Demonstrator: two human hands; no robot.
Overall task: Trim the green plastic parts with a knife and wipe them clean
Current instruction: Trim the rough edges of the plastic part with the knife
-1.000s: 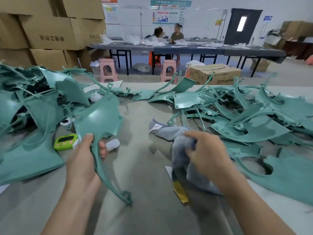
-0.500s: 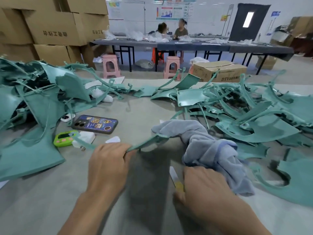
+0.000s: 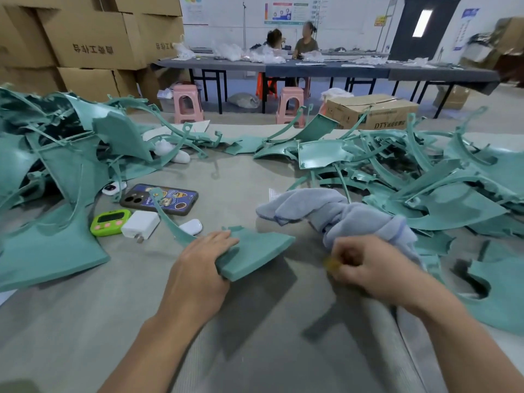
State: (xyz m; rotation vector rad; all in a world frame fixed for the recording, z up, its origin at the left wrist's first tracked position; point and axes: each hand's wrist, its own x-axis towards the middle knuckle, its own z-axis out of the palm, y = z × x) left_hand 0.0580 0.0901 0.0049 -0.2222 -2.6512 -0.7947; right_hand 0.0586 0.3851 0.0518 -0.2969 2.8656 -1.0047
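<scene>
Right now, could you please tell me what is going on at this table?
A person is working through a batch of green plastic pieces. The left hand holds one green plastic part by its near edge. The right hand has its fingers curled round something small and yellow, probably the knife, though it is blurred. The grey cloth lies bunched just beyond that hand. More green parts are heaped on either side of the table.

A plastic part (image 3: 256,249) lies under the left fingers (image 3: 222,240) over the worktop (image 3: 249,177); phone (image 3: 163,199), timer (image 3: 109,220) and charger (image 3: 140,224) sit beyond-left of them; the cloth (image 3: 337,212) lies just beyond the right fingers (image 3: 350,258), a knife (image 3: 331,263) in them
</scene>
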